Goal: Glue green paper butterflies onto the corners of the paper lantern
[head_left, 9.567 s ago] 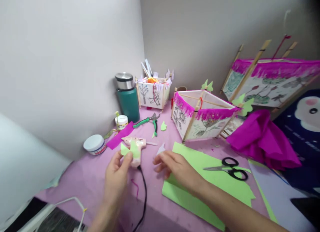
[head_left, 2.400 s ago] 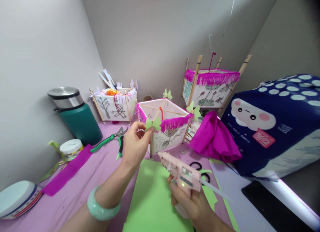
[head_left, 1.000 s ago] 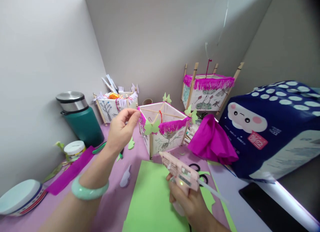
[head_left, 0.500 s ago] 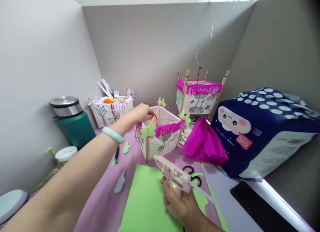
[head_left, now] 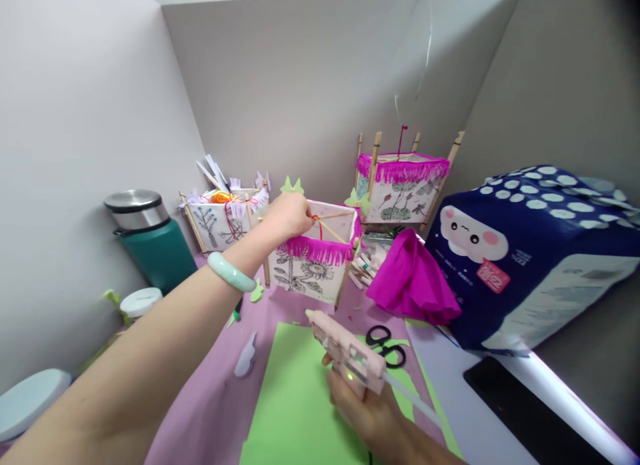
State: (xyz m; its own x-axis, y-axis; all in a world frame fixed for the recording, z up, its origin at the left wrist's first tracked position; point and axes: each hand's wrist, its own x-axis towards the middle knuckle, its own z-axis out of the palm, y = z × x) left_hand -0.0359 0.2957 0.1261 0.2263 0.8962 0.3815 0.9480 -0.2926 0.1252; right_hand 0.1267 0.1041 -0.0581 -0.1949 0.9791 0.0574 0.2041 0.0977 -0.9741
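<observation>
My left hand [head_left: 291, 218] is closed at the top of a square paper lantern [head_left: 307, 275], around where its thin cross sticks and red string meet. The lantern has wooden corner sticks, a magenta fringe and plant drawings on its panels. Pale green paper shapes [head_left: 292, 185] stand on its far corners. In my right hand [head_left: 363, 408] is a pink hot glue gun [head_left: 350, 351], its nozzle pointing up-left just short of the lantern's lower edge. A small light glows on it, and a clear glue stick [head_left: 415, 399] sticks out of its back.
Green paper [head_left: 285, 391] lies below the glue gun, with black-handled scissors [head_left: 380, 335] beside it. Magenta paper [head_left: 413, 278], a dark blue package [head_left: 465, 278] and a black phone [head_left: 525, 411] are at right. Two more lanterns [head_left: 400, 191] stand behind; a teal bottle [head_left: 155, 251] is left.
The lantern has been turned by my left hand, so a flower-patterned panel now faces me and its bare near corner points right. The glue gun stays nearly in place. The view has tilted slightly down.
</observation>
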